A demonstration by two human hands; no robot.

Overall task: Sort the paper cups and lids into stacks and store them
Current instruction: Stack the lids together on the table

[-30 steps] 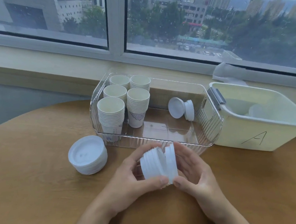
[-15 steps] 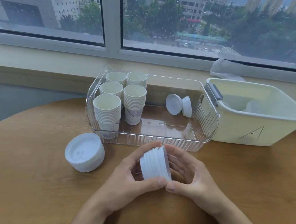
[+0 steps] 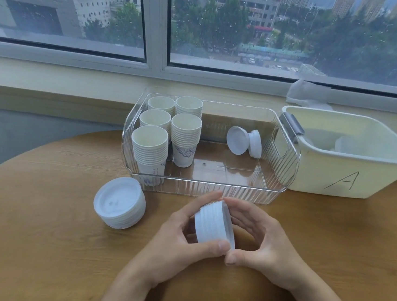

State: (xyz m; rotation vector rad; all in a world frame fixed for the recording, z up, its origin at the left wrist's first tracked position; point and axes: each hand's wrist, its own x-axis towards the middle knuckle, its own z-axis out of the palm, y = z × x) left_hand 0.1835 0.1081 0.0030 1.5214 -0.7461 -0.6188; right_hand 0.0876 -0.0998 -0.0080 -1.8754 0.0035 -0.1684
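My left hand (image 3: 175, 247) and my right hand (image 3: 257, 239) both hold a small stack of lids (image 3: 213, 224) turned on its side, just above the worktop (image 3: 45, 262). My grip is snug on both sides: left thumb under the stack and fingers over the top, right hand cupped round the open end. I think the job right now is to press these lids together so they sit neat — no lid sticking out crooked. To do it well I should squeeze gently from both ends and keep the edges lined up, because thin lids can bend or pop apart if I push too hard.

A bit farther, to the left, a bigger pile of lids (image 3: 120, 206) sits flat on the worktop. My stack could go on top of it, or into the clear bin (image 3: 220, 189) just behind my hands. In that bin five stacks of paper cups (image 3: 186, 137) stand up at the left, and a few lids (image 3: 245, 142) lean on edge at the right. Beside it is a pale tub (image 3: 329, 181) marked A — what is left inside it, I cannot tell.
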